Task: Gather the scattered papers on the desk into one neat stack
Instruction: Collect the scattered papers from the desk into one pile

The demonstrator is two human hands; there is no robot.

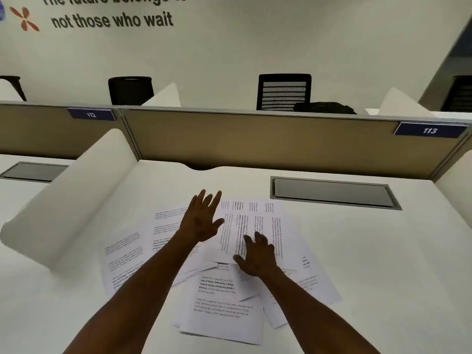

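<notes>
1. Papers are lying scattered and overlapping across the middle of the desk.
2. The left hand is spreading flat, fingers splayed, over the far sheets, grasping nothing.
3. The right hand is pressing palm-down on the sideways sheet, gripping nothing.
4. A grey hatch is sitting beyond the papers, right.

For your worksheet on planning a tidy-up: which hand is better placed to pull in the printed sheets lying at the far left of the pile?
Left. The left hand hovers open beside the white printed sheets on the left. The right hand presses flat on the central sideways sheets, so it would probably have to cross over.
</notes>
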